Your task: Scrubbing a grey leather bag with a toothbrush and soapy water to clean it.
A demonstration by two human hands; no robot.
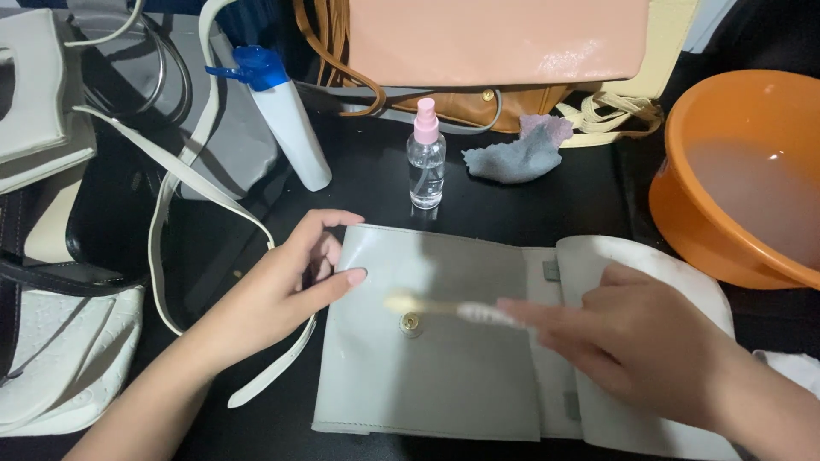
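A pale grey leather bag (444, 358) lies flat on the dark table with its flap (658, 256) folded open to the right. My left hand (286, 286) rests on the bag's left edge, thumb pressed on the leather. My right hand (632, 341) grips a toothbrush (444, 309) that is blurred by motion. The brush head lies over the bag's front, just above the round metal snap (411, 323). The bag's cream strap (184, 183) trails off to the left.
A small clear spray bottle with a pink top (426, 158) and a grey cloth (517, 155) stand behind the bag. A white bottle with a blue cap (282, 115) leans at back left. An orange basin of water (743, 179) sits right. Other bags (495, 38) crowd the back and left.
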